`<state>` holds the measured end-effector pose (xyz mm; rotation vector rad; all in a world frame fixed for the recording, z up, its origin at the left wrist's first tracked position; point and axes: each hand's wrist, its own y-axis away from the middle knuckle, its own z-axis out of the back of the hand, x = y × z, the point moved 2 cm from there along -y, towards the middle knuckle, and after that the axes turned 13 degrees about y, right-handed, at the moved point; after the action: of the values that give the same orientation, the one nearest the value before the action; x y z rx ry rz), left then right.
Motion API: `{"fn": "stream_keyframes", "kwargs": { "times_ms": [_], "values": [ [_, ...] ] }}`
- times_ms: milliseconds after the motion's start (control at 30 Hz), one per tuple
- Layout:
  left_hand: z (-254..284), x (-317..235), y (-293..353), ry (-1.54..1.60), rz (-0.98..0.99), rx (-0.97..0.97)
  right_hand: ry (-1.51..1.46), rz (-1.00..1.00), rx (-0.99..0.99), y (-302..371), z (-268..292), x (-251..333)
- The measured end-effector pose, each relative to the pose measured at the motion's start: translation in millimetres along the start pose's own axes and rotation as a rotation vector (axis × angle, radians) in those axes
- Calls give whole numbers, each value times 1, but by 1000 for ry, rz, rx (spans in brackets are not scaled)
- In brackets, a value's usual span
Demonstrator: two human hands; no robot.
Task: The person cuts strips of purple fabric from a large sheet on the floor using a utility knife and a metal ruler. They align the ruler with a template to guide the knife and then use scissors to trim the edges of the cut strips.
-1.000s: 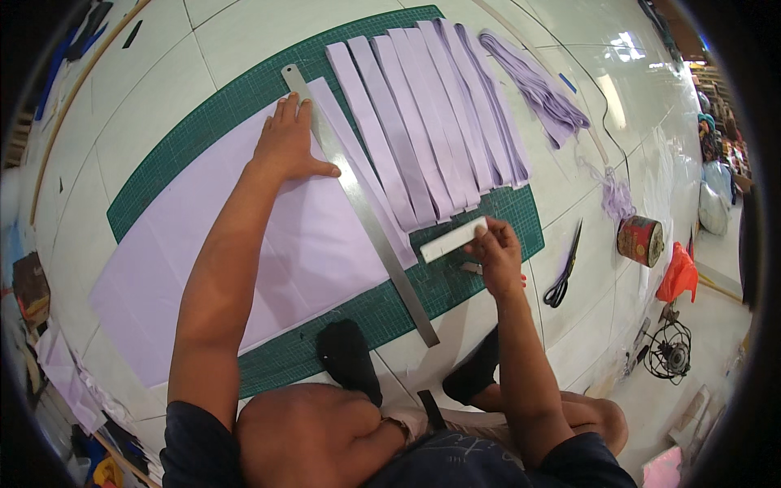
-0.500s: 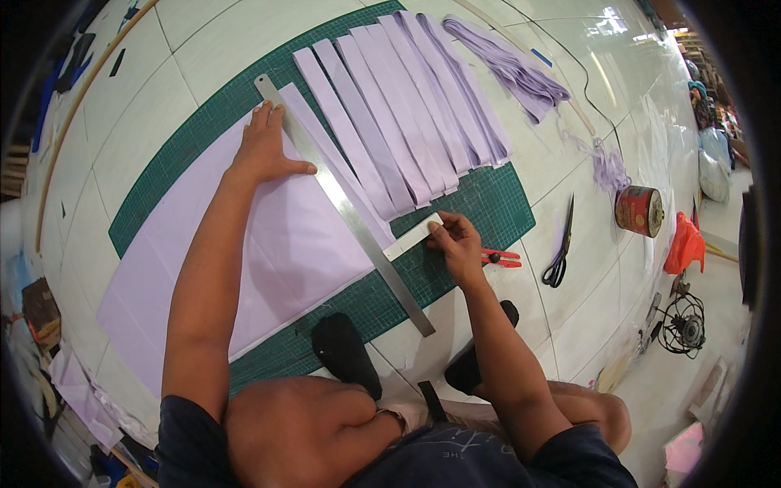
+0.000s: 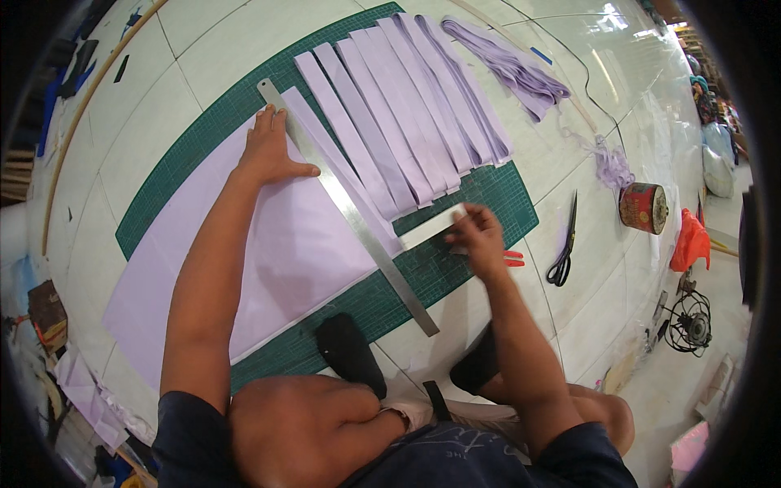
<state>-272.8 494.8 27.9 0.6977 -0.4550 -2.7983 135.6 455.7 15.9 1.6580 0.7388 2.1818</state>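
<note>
The pale tiled floor [image 3: 602, 301] carries a green cutting mat [image 3: 504, 191] printed with a fine grid. A large lavender cloth [image 3: 301, 236] lies flat over the mat's left part and past its edge; lavender strips [image 3: 415, 106] lie side by side to its right. The person's dark shirt [image 3: 439, 464] bears pale lettering, partly lost in folds. A steel ruler [image 3: 353, 215] crosses the cloth at a slant; any markings on it are too fine to read. The left hand [image 3: 267, 154] is spread wide, fingertips on the ruler's far end, gripping nothing. The right hand [image 3: 480, 236] pinches one end of a white bar [image 3: 433, 228] over the mat, right of the ruler. Black scissors [image 3: 567, 244] lie on the floor, near a tin [image 3: 641, 207] whose red label is too small to make out. A red-handled tool [image 3: 514, 258] shows partly behind the right hand.
</note>
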Motion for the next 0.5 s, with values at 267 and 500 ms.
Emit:
{"fn": "stream_keyframes", "kwargs": {
  "times_ms": [267, 500],
  "values": [
    [-4, -3, -15, -101, 25, 50, 479, 99, -83, -85, 144, 47],
    [12, -16, -9, -310, 153, 134, 1439, 756, 512, -33, 138, 62]
  ]
}}
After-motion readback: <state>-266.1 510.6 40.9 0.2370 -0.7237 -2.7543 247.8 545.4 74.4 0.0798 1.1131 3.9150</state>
